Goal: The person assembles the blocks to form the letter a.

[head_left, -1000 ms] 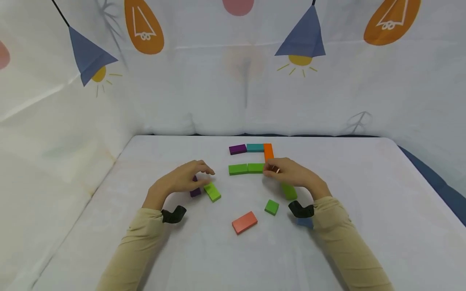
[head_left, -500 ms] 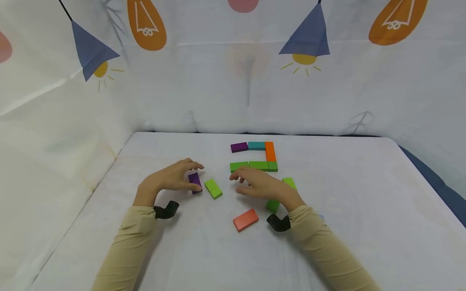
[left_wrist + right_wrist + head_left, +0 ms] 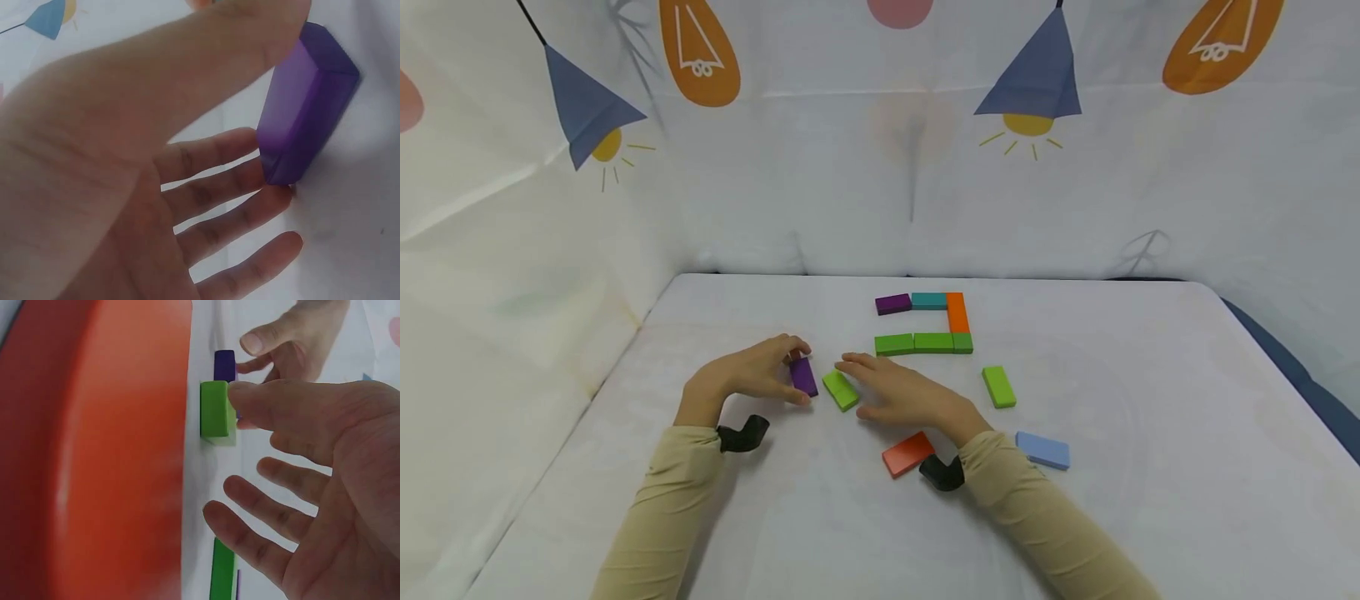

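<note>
My left hand (image 3: 748,371) spans a purple block (image 3: 803,377) lying on the table, with its thumb by the near end and fingers by the far end. In the left wrist view, loosely bent fingertips come right to the edge of that block (image 3: 300,112). My right hand (image 3: 902,392) reaches across the middle, fingers spread and holding nothing. It is nearest to a lime green block (image 3: 841,390), beside the purple one. The right wrist view has the right thumb overlapping the lime block (image 3: 214,409), the left hand (image 3: 297,340) beyond.
Farther back, a purple block (image 3: 892,304), a teal block (image 3: 928,301), an orange block (image 3: 957,312) and a row of green blocks (image 3: 932,342) form an angular shape. A red-orange block (image 3: 907,454) lies below my right wrist. Another lime block (image 3: 998,387) and a blue block (image 3: 1042,450) lie rightward.
My right hand has left the end of the green row, where a small green block now sits, and moved left toward the lime block. My left hand has shifted slightly left, around the purple block.
</note>
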Tool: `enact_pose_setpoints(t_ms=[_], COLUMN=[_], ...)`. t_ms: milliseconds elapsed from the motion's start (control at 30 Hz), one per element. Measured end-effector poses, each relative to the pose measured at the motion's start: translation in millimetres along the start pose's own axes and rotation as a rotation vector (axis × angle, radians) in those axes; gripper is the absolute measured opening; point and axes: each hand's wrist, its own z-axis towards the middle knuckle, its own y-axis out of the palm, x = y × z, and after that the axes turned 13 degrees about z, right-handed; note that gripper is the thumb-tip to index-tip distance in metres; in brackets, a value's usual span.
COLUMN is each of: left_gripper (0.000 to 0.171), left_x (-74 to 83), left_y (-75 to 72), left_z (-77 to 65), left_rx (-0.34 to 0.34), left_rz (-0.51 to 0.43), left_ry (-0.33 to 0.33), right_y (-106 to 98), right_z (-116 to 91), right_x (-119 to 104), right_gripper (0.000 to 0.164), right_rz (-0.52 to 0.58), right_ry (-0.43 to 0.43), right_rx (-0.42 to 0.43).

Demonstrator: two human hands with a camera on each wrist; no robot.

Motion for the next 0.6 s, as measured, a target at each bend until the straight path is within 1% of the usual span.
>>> enact_pose_setpoints(t_ms=[167,367,600], left_gripper=[0.075,0.074,0.069], left_x=[1.1,1.6,-0.5], left_y=[0.3,1.7,3.2], left_z=[1.3,3.7,3.6], left_rx=[0.025,0.031,0.037], left_rz=[-0.003,-0.002,0.014], left_ry=[0.020,0.032,0.032], right_y=[1,4,5], right_z=[5,11,14], right_x=[-4,-4,-4], right_gripper=[0.068,0.065,0.058], right_rz=[-0.016,-0.034,-0.071], right_ry=[-0.007,0.007,-0.025], right_rx=[-0.028,-0.061,-0.065])
